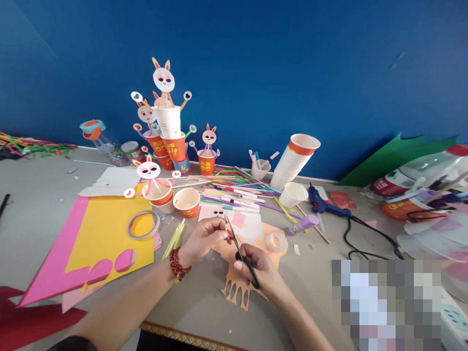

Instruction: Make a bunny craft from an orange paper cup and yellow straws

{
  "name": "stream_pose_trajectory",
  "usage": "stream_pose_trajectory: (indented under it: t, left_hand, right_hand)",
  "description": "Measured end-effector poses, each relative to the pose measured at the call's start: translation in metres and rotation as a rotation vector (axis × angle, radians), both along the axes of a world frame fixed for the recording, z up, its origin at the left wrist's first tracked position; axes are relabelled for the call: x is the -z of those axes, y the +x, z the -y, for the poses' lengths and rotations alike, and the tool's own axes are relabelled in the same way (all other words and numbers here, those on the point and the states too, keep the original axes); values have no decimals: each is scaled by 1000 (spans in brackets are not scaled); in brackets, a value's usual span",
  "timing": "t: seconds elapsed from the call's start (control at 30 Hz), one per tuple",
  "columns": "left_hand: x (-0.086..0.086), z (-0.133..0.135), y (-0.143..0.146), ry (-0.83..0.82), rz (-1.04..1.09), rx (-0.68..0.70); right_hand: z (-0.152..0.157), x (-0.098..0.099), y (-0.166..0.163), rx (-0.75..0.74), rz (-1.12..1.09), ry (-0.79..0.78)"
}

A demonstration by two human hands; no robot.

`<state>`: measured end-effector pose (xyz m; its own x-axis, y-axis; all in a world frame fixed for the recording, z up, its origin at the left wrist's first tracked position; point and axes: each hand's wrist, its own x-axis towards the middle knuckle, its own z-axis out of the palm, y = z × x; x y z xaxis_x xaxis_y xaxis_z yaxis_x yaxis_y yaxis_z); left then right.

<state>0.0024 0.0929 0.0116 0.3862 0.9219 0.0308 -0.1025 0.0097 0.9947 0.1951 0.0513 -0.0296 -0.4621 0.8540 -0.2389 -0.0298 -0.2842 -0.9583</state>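
A: What's in each hand?

B: The left hand [204, 239] pinches a small peach paper piece [228, 230] between thumb and fingertips. The right hand [263, 269] is closed round the handles of the black scissors [235, 237], their blades right at that piece.

A: Where is it, and how would it handle?

B: Held up over the larger peach sheet [234, 269] on the tabletop [197, 297]. I'd expect it to be very light, thin and bendy, quick to crease or tear; take it by an edge, away from the blades. The scissors should be stiff, surest by their loops.

A: And the containers?

B: A white paper cup [260, 171] holds markers [257, 160]. Beside it leans a tall stack of nested paper cups [292, 165]. A rabbit figure [149, 170] rises from an orange-banded cup [163, 199]. The clear bottle's [109, 148] contents I can't make out.
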Motion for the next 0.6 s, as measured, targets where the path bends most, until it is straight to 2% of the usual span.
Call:
stream_pose_trajectory:
  t: [0.33, 0.6]
  left_hand:
    - [0, 2, 2, -78, 60, -44]
    - [4, 1, 3, -70, 106, -47]
  right_hand:
    - [0, 1, 0, 38, 11, -15]
    - [1, 0, -2, 49, 2, -35]
